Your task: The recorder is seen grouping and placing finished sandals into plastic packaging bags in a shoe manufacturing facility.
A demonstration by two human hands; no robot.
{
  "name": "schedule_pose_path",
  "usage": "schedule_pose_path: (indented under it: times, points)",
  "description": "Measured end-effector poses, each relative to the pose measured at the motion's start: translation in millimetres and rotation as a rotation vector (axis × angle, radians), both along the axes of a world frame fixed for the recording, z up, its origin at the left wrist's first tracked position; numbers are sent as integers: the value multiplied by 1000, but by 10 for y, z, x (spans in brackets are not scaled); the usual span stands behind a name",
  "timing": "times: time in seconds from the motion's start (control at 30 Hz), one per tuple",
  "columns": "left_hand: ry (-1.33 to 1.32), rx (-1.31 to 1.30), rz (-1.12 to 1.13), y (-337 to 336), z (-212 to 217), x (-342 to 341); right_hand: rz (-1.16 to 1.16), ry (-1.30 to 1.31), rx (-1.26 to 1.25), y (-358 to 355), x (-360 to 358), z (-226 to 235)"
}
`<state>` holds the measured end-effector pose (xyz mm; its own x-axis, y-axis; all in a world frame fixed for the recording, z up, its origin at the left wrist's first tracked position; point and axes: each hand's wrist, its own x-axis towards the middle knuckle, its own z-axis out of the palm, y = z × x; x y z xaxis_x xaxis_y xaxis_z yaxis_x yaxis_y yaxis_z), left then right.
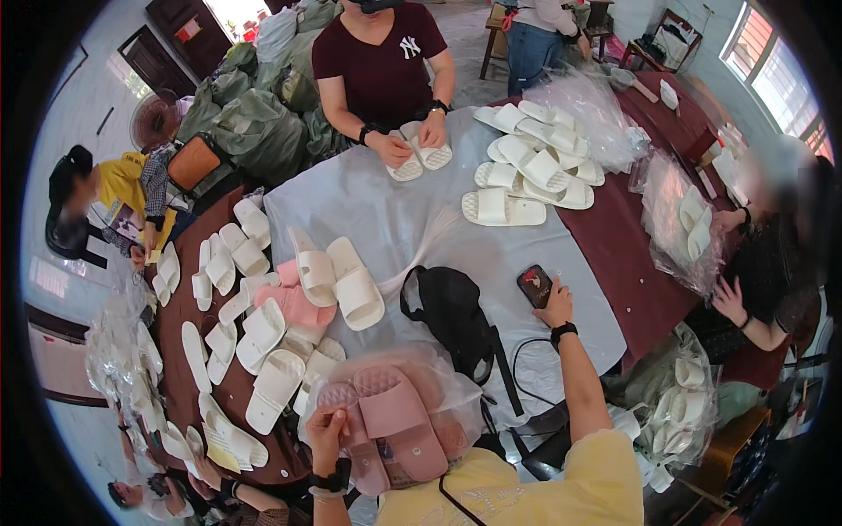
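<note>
Near the front edge of the table, a pair of dusty-pink slippers (399, 412) rests partly in a clear plastic bag (460, 386). My left hand (328, 438) grips the left edge of this pair, fingers bent; the bag partly blurs where they meet. Farther right, my right hand (554, 309) has its fingers around the lower right edge of a dark phone (533, 286) with a picture on it. Between my hands lies a black cap-like item (449, 307) with a strap. Just beyond my left hand are white slippers (355, 285) and a lighter pink slipper (294, 302).
Many white slippers (263, 333) cover the table's left side; another pile (535, 162) lies at the far right. Across the table, a person (381, 79) handles a white pair. Other people sit at left and right. A black cable (517, 368) runs near my right forearm.
</note>
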<state>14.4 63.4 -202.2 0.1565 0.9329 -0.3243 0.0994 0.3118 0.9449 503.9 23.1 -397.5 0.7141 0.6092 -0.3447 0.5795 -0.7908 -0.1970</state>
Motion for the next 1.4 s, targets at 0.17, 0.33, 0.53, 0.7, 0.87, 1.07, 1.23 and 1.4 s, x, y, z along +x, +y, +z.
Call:
schedule_pose_path:
  times: [0.17, 0.33, 0.53, 0.7, 0.87, 1.07, 1.23, 1.4]
  points:
    - [38, 0, -31, 4, 35, -24, -164, 132, 79, 187, -314, 99]
    - [-9, 0, -27, -5, 24, 1, -356, 1000, 242, 622, -775, 219]
    - [-11, -24, -59, 5, 92, 59, -139, 552, 23, 1095, -1061, 44]
    - [-27, -19, -68, 31, 74, 23, -119, 441, -53, 1146, -913, -27]
    - [-33, -13, -109, 28, 109, -67, -15, 419, -147, 1127, -1047, 283]
    - [-141, -19, -96, 23, 34, -11, -41, 291, -52, 1041, -1049, -12]
    - [-83, -17, -133, 5, 100, 8, -22, 183, -21, 956, -1113, -76]
    - [-114, -37, -115, 3, 87, -42, -66, 256, 28, 1006, -1256, 121]
